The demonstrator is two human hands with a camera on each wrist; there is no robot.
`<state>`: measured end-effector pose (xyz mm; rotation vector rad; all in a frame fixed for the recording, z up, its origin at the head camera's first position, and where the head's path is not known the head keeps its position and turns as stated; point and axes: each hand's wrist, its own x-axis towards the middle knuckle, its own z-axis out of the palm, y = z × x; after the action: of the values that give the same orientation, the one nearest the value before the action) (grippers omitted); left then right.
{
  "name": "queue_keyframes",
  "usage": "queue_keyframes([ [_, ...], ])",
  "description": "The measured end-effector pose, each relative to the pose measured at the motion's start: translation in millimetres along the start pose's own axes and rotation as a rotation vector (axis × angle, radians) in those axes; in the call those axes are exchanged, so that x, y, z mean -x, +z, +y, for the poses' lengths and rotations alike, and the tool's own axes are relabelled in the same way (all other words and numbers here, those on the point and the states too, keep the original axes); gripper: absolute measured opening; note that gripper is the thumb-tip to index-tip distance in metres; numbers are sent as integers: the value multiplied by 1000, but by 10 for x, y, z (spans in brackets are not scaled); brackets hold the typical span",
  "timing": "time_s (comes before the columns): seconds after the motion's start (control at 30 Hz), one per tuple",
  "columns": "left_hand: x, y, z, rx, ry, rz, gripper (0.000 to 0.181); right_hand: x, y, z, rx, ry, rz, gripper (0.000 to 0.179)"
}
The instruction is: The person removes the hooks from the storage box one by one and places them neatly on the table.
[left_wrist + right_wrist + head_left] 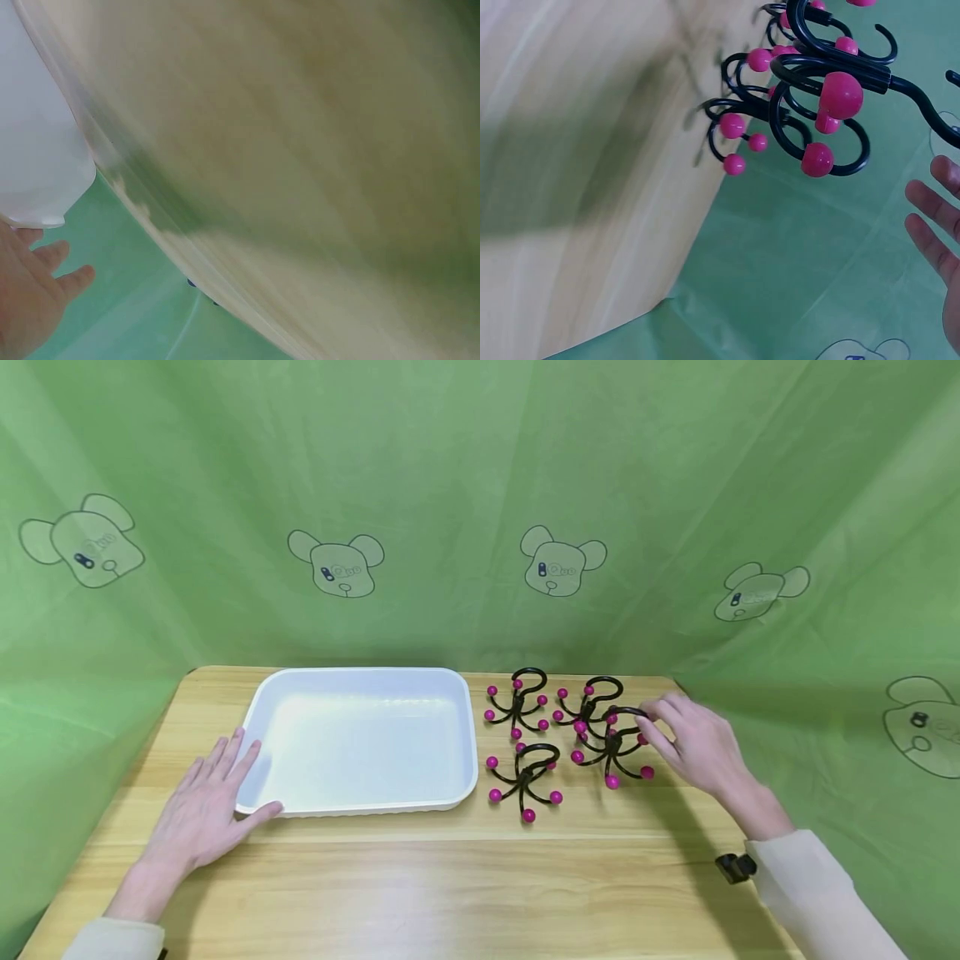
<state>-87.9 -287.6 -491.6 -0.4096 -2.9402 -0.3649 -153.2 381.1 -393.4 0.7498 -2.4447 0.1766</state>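
My left hand (pixel 198 817) lies with spread fingers at the left front corner of a white plastic tray (pixel 360 811), thumb at its front rim. In the left wrist view, fingertips show right below the tray (pixel 45 127). To the right, my right hand (pixel 693 743) pinches the curved top of a black multi-arm hanging hook (pixel 612 746) with pink ball tips. That hook (pixel 859 71) looms large in the right wrist view, its stem running out past the right edge; the other fingers (pixel 934 206) extend below it. Thumb and index finger are hidden there.
More hooks of the same kind stand between tray and right hand: one at the back (pixel 517 703), one in front (pixel 525 779), and one (pixel 587 710) right behind the pinched hook, overlapping it. The wooden table (pixel 420 893) ends against a green curtain (pixel 450 468).
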Motion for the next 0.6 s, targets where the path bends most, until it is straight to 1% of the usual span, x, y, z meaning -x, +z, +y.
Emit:
queue_keyframes([
  [0.23,-4,4,-7,1,-3,-6,100,154,65,14,-21,-10,-2,21],
  [0.47,-8,7,-7,-2,-3,-4,100,261,127,2,-23,-35,-5,23],
  [0.6,-3,5,-3,0,-5,-5,100,316,162,-2,-28,-53,-20,19],
])
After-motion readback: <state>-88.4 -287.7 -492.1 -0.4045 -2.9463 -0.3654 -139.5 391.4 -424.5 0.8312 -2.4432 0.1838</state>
